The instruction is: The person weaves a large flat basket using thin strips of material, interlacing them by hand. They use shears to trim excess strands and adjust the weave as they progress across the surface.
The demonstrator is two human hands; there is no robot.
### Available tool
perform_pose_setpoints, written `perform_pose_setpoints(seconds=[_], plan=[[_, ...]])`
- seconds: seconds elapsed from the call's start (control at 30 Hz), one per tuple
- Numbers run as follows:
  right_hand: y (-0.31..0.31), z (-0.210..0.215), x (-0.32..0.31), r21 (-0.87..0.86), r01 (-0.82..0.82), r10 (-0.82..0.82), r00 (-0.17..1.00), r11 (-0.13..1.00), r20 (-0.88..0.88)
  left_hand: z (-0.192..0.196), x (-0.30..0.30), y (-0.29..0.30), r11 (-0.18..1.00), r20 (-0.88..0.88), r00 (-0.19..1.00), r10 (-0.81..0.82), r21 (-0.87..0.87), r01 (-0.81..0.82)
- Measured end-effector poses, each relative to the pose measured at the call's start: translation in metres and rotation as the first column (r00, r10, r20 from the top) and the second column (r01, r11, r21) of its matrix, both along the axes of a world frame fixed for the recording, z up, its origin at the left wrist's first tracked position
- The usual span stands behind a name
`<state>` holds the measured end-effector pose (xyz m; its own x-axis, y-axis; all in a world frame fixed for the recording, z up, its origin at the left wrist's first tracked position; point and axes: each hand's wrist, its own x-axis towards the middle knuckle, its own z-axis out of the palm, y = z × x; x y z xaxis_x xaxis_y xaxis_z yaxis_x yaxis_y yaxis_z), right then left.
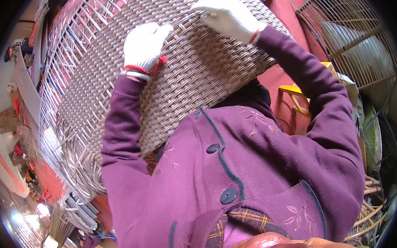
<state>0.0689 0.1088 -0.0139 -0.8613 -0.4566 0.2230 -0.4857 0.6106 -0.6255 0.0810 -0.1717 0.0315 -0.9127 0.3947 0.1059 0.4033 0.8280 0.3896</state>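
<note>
While the one woven panel (pixel 183 86) lies aslant in front of the person, its near edge runs from lower left up to the upper right, and the longest stretch in view follows that same slant. Its far side reaches the top of the view, so the full length cannot be told. The left end points to the lower left, where loose strands (pixel 76 150), too many to count, spread from the weave.

Two hands, both in white gloves, are at the panel's upper part. The left hand (pixel 143 47) is over the middle of the weave, its fingers (pixel 160 32) curled and bunched toward the thumb; whether a strand is caught in them I cannot tell. The right hand (pixel 229 18) is higher and further right, pointing left, with its fingers (pixel 205 5) close together; what they hold, if anything, cannot be told. The hands are apart.

Three dark buttons (pixel 228 195) show on one purple jacket (pixel 262 143). To the right are one yellow frame (pixel 292 89) on the red floor (pixel 282 113) and, farther up, one slatted rack (pixel 356 48)
</note>
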Motion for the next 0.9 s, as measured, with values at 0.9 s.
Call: perform_pose_setpoints(seconds=[0.9], plan=[[-0.153,0.162,0.042,-0.609,-0.168,0.334,0.927,0.776,0.171,-0.005,0.109,0.015,0.925,-0.397,0.868,-0.298,0.105,0.366]])
